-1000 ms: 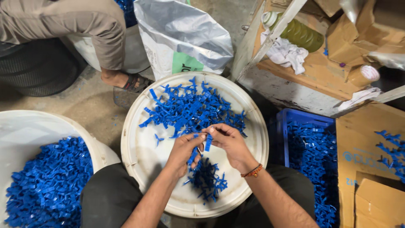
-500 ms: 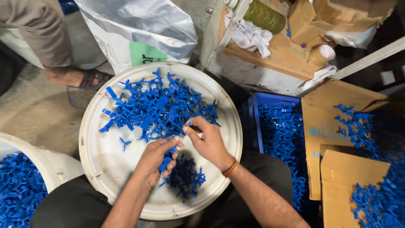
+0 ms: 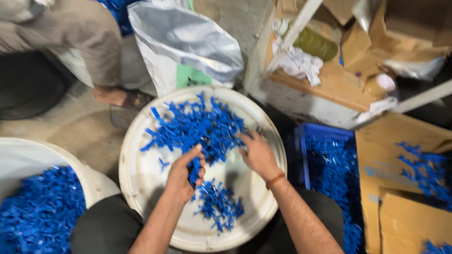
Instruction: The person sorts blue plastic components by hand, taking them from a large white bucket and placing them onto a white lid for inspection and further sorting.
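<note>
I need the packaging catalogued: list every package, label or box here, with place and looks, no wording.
Sack: top centre, behind the white tray; silvery grey plastic, crumpled.
Label: on the sack's front; green panel.
Boxes: right edge; brown cardboard, open, with blue parts.
Crate: right of tray; blue, rectangular.

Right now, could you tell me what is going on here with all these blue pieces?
A seated person works over a round white plastic lid piled with small blue plastic parts. The left hand grips a few blue parts above a smaller heap; the right hand reaches into the big pile. A white tub and blue crate hold more.
</note>
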